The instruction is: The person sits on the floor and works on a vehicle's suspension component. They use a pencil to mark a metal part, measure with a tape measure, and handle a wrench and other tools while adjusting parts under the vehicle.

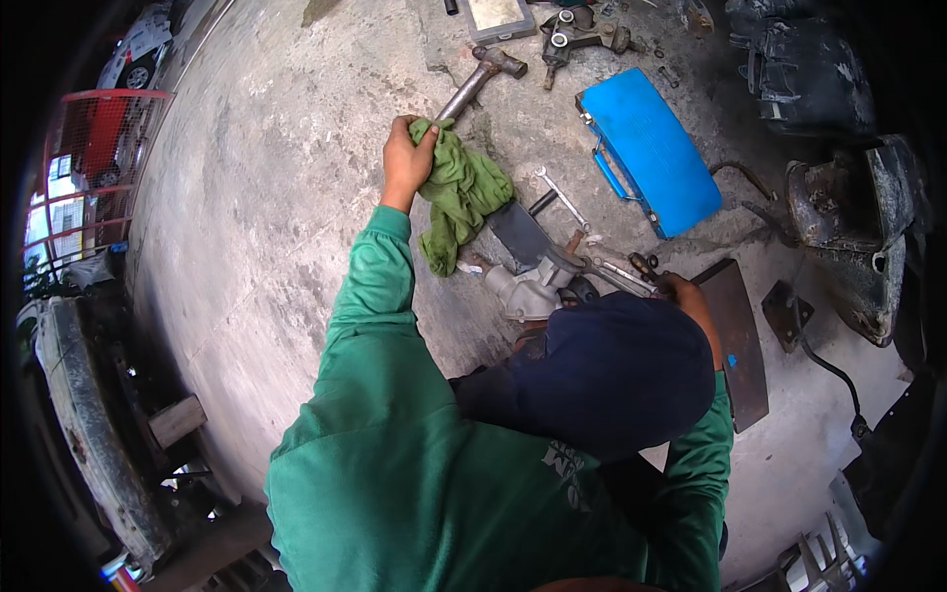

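My left hand (408, 163) is closed on a bunched green rag (462, 183), held out over the concrete floor. The handle of a hammer (472, 91) runs down to the rag's upper edge; whether the hand also grips it is hidden. My right hand (683, 294) shows only in part beside a dark blue cloth bulge (631, 370). Its fingers look curled at the end of a shiny metal tool (623, 277), and what they hold is unclear. Between the hands lie a combination wrench (562, 199), a black flat piece (519, 235) and a grey metal casting (528, 292).
A blue case (651, 153) with a handle lies at the upper right. Beyond it are a forked metal part (582, 41) and a clear-lidded box (498, 18). A brown metal box (738, 345) sits right of my right hand. Large worn metal parts (853, 212) stand at the far right.
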A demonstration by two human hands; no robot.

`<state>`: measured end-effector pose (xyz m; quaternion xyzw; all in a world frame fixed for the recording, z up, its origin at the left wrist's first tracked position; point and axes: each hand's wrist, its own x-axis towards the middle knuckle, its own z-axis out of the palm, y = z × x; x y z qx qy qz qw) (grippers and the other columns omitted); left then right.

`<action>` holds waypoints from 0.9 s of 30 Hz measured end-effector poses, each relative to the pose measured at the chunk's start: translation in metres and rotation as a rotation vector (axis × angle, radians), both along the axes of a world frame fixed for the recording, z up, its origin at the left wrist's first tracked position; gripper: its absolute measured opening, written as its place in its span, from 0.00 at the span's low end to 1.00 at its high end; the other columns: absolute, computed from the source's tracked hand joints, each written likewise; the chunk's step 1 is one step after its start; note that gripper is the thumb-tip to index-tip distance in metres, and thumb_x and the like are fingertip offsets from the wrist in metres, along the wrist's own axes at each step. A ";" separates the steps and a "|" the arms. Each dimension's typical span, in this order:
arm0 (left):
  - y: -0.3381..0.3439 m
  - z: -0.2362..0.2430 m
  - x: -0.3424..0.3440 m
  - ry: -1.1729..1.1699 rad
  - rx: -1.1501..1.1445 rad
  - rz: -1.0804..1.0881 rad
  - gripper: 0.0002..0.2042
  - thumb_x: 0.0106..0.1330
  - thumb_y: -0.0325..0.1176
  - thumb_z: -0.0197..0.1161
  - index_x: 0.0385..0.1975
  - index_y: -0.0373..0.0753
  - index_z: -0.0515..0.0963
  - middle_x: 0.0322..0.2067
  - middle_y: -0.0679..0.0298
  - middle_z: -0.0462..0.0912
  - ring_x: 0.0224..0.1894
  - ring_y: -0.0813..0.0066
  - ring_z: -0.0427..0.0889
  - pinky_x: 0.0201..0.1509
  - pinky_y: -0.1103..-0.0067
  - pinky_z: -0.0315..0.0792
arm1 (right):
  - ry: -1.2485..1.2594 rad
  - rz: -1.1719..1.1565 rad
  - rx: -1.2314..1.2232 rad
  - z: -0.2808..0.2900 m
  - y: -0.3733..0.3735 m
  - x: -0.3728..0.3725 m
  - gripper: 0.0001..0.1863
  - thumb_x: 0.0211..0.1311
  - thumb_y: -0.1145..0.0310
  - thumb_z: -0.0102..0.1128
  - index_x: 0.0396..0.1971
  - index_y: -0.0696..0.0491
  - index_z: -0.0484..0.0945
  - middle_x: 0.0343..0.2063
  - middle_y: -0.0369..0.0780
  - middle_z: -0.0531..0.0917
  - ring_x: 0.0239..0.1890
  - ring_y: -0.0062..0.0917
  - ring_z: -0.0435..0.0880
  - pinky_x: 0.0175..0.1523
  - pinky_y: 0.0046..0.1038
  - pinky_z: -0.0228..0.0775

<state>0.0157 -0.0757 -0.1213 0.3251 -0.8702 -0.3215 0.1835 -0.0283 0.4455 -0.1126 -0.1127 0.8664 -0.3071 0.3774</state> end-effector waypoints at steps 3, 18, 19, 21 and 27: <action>0.053 0.035 -0.002 0.024 -0.549 -0.256 0.23 0.62 0.44 0.74 0.51 0.38 0.79 0.49 0.51 0.82 0.56 0.50 0.79 0.60 0.60 0.71 | 0.031 -0.010 -0.012 -0.010 0.010 0.011 0.23 0.60 0.68 0.71 0.55 0.59 0.81 0.44 0.54 0.87 0.43 0.42 0.89 0.49 0.38 0.79; 0.132 -0.079 0.131 -0.287 -0.043 -1.132 0.20 0.57 0.40 0.68 0.47 0.36 0.80 0.45 0.49 0.82 0.49 0.41 0.80 0.52 0.58 0.74 | -0.196 -0.408 -0.623 -0.039 -0.063 0.083 0.35 0.67 0.39 0.58 0.45 0.63 0.83 0.37 0.53 0.87 0.44 0.47 0.87 0.51 0.39 0.75; 0.144 -0.050 0.106 -0.252 0.012 -1.164 0.20 0.58 0.40 0.68 0.47 0.36 0.81 0.44 0.47 0.83 0.47 0.40 0.81 0.51 0.57 0.75 | -0.251 -0.481 -0.747 -0.032 -0.066 0.081 0.37 0.67 0.38 0.57 0.45 0.63 0.83 0.37 0.53 0.87 0.44 0.47 0.87 0.51 0.39 0.75; 0.169 0.014 0.072 -0.207 0.121 -1.191 0.19 0.58 0.41 0.68 0.45 0.35 0.82 0.41 0.45 0.85 0.43 0.39 0.83 0.48 0.56 0.77 | -0.321 -0.567 -0.846 -0.017 -0.073 0.071 0.39 0.68 0.35 0.56 0.45 0.64 0.83 0.36 0.53 0.87 0.45 0.47 0.87 0.52 0.40 0.75; 0.207 0.073 -0.010 -0.576 -0.051 -1.178 0.23 0.53 0.35 0.74 0.47 0.28 0.83 0.33 0.43 0.86 0.35 0.53 0.88 0.44 0.70 0.78 | -0.430 -0.241 -0.500 0.003 -0.018 -0.018 0.44 0.69 0.28 0.51 0.44 0.63 0.85 0.27 0.46 0.88 0.23 0.28 0.87 0.27 0.28 0.80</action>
